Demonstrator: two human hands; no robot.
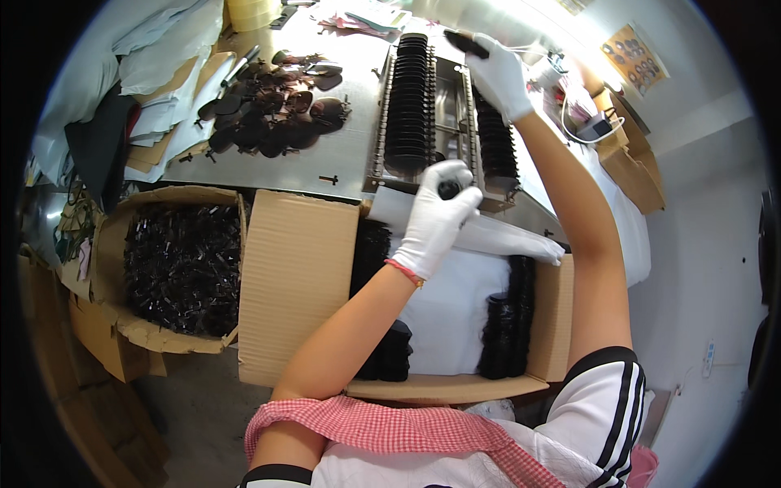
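My left hand [439,220], in a white glove, is curled around a small dark object [448,189] above the near end of a metal rack [443,110]. Most of that object is hidden by the fingers. At the rack's far right end, my gloved right hand [500,81] grips a dark lens [465,43] between thumb and fingers. Rows of dark lenses stand on edge in the rack, a long left row [411,102] and a right row [496,150] partly behind my right hand. Below my left hand lies an open cardboard box [451,388] with stacked dark lenses [508,325] along its sides.
White sheets [447,305] lie inside the box. To its left stands another carton [163,335] full of small black pieces [183,268]. Loose tinted lenses [277,114] are heaped on the metal table [244,169]. Papers [167,114] crowd the left; a white cable [573,134] lies at right.
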